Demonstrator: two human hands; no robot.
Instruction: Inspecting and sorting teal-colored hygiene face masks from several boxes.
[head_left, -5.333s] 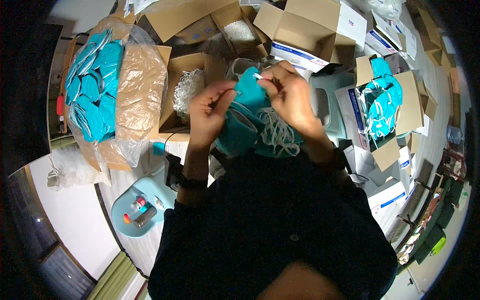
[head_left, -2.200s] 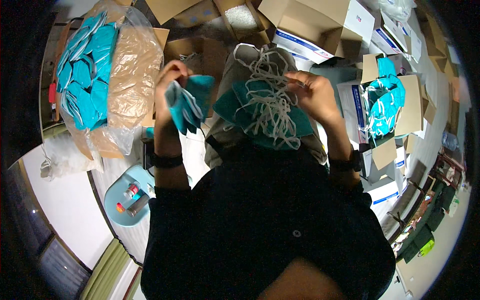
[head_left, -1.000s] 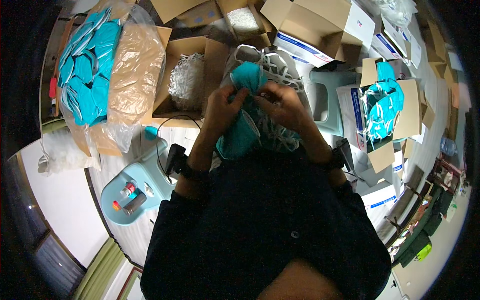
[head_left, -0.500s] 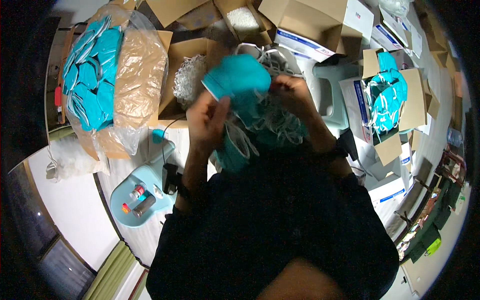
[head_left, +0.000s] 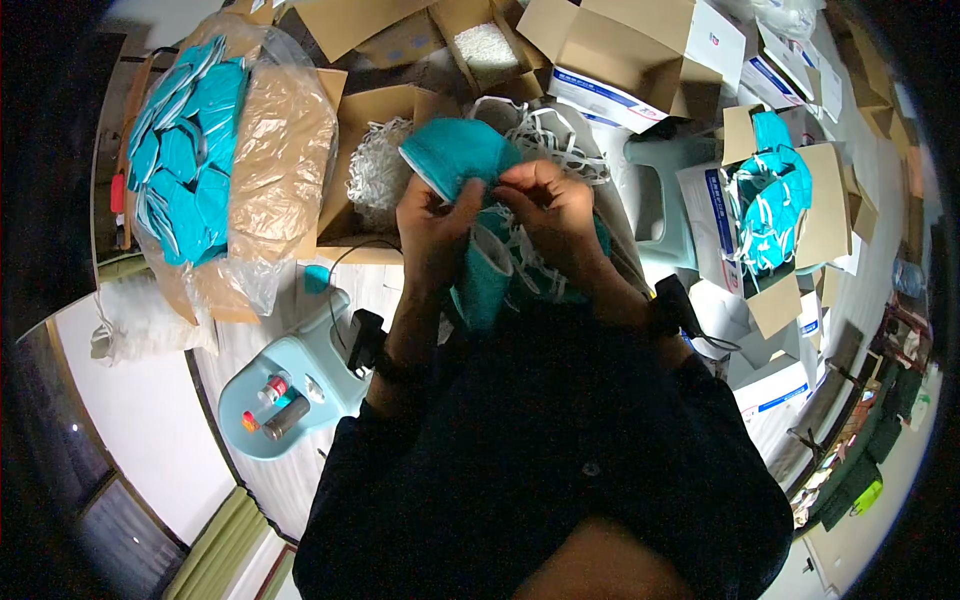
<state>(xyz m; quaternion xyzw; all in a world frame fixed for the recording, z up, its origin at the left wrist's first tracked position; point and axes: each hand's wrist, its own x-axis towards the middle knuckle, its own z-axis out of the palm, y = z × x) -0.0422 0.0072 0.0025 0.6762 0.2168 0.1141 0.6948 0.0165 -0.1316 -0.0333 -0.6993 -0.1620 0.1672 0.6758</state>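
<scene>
A teal cloth face mask (head_left: 455,150) with a pale edge is held up in front of me. My left hand (head_left: 437,225) grips its lower side, thumb on the near face. At the mask's right edge, close to the left thumb, the fingertips of my right hand (head_left: 552,212) are pinched together. What lies between those fingertips is too small to make out. Below my hands, more teal masks (head_left: 483,285) with white straps lie against my front, partly hidden by my forearms. Just beyond my right hand hang white elastic straps (head_left: 560,150) in a loose tangle.
To the left, a plastic-lined box holds piled teal masks (head_left: 190,150). Beside it, a carton contains white elastic loops (head_left: 378,170). A blue stool (head_left: 250,375) carries bottles. Another stool (head_left: 665,200) and a box of strapped masks (head_left: 775,205) stand right.
My right hand has come in leftward to meet the mask's edge near my left hand. The mask and left hand have shifted slightly; the mask is no longer blurred.
</scene>
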